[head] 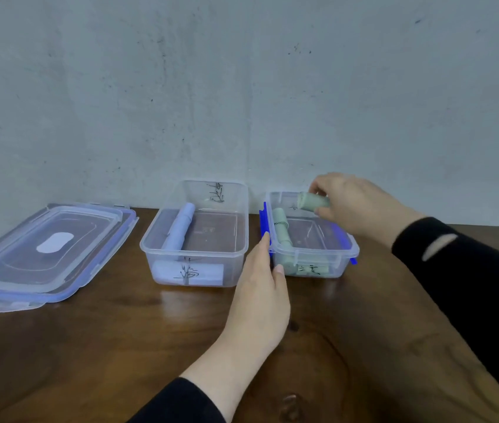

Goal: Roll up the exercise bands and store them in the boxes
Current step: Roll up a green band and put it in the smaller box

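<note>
Lying at far left on the wooden table (89,346) are two stacked lids (43,254); beside them I am seeing a clear box (194,253) with two blue rolled bands (179,228). My left hand (262,288) is bracing the green-band box (312,254), fingers straight against its left wall, thumb at the front corner. My right hand (352,203) is pinching a tightly rolled green band (312,201) between thumb and fingers above the box's far end, where another green roll (282,228) is lying.

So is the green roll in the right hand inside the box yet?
Not yet. The right hand holds the green roll above the box's far rim.
</note>
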Tool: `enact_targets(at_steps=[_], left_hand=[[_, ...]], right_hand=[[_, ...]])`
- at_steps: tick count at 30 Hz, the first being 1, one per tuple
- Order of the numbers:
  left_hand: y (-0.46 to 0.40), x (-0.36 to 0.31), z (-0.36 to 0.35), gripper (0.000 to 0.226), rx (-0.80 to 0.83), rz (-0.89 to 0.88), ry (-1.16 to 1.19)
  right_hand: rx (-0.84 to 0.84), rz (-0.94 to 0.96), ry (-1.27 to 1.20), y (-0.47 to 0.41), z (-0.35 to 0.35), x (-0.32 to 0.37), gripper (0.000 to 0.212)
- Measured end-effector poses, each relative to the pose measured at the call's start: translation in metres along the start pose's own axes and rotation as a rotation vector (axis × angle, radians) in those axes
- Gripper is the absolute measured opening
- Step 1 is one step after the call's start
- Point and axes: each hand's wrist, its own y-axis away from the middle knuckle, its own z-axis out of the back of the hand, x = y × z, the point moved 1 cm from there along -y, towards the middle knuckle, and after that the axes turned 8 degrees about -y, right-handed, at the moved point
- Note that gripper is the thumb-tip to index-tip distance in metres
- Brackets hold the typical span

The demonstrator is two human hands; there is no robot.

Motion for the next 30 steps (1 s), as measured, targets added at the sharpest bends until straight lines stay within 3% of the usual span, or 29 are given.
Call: enact_targets(at_steps=[6, 11, 21, 30], left_hand=[[-0.006, 0.001, -0.004, 0.059, -0.009, -0.118, -0.092], [-0.011, 0.002, -0.005, 0.063, 0.016, -0.128, -0.071], [-0.011, 0.001, -0.004, 0.065, 0.055, -0.104, -0.144], [-0.010, 0.001, -0.002, 0.067, 0.058, -0.104, -0.158]], right_hand=[[0.136, 0.018, 0.208, -0.051, -0.051, -0.017, 0.010], [0.124, 0.045, 0.242, -0.069, -0.074, -0.025, 0.004], [0.075, 0.036, 0.268, -0.065, -0.096, -0.020, 0.023], [-0.004, 0.027, 0.288, -0.064, -0.094, -0.016, 0.020]])
